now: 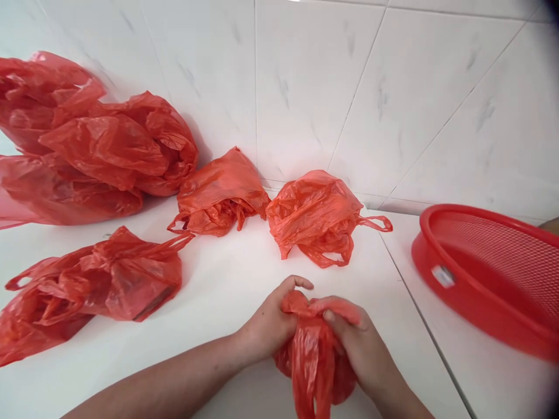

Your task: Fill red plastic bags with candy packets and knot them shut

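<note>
**Red plastic carrier bag (312, 361) bunched between a left hand (266, 326) and a right hand (364, 343) at a white countertop (227, 297)**

The contents of the held bag are hidden by its crumpled red film, and its hanging strips are cut off by the bottom edge. At the left, a heap of red bags (117, 145) is cropped by the frame; how many are piled there cannot be told. Below it, a knotted red bundle (131, 273) is also cropped, a dark edge showing dimly through its film. A red mesh basket (476, 320) is cut off at the right, where a brownish patch (551, 226) cannot be identified. On the basket's side a small pale label (443, 276) is seen, too blurred to be read.

The held bag is placed low, right of centre. It is gripped by the partly curled left hand, one finger being raised clear of it; the other fingers are mostly hidden. By the right hand the bag is pinched, thumb laid over it, fingers partly covered by film. Behind, two crumpled red bags (314, 212) are set side by side near a tiled wall (301, 75).
</note>
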